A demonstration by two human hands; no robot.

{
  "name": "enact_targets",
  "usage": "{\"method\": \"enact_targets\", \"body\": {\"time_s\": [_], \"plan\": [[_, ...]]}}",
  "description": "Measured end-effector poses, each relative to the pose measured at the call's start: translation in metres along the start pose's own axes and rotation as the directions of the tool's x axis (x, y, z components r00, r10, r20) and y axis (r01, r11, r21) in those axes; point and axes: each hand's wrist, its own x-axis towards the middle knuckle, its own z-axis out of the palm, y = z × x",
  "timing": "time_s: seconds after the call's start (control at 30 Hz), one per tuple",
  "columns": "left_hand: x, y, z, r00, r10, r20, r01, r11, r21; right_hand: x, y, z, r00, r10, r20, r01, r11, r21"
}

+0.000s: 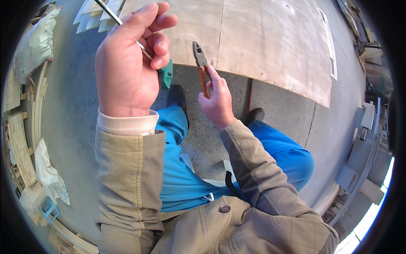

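Note:
My left hand [127,72] is raised close to the camera, its fingers curled round the thin metal shaft of what looks like a screwdriver [109,12]. The shaft runs past the top edge, so its tip is out of view. Below the fingers shows its green handle end, which has a hole in it. Lower and to the right, my right hand [218,100] grips a pair of combination pliers [200,58] by their orange-brown handles. The dark jaws point up and away, over the near edge of a wooden board [270,38], apart from the screwdriver.
The large pale board lies ahead of my feet on the grey concrete floor [292,106]. White strips [91,17] lie at the far left. Timber pieces [19,144], a white sack [36,46] and a blue plastic stool [49,210] line the left side. More stacked material [359,156] stands right.

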Motion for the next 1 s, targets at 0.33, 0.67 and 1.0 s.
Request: {"method": "enact_targets", "body": {"time_s": [0.33, 0.67, 1.0], "plan": [[-0.003, 0.001, 0.004, 1.0, 0.02, -0.023, -0.021, 1.0, -0.021, -0.011, -0.023, -0.043, 0.961, 0.117, 0.251, -0.264, 0.668, 0.696], [-0.001, -0.002, 0.01, 0.998, 0.048, -0.047, -0.048, 0.999, -0.015, -0.063, -0.025, -0.054, 0.594, 0.396, 0.7, -0.79, 0.449, 0.417], [0.001, -0.01, 0.016, 0.997, -0.031, -0.064, 0.031, 0.999, 0.007, -0.097, -0.026, -0.109, 0.69, 0.476, 0.545, -0.72, 0.524, 0.455]]}}
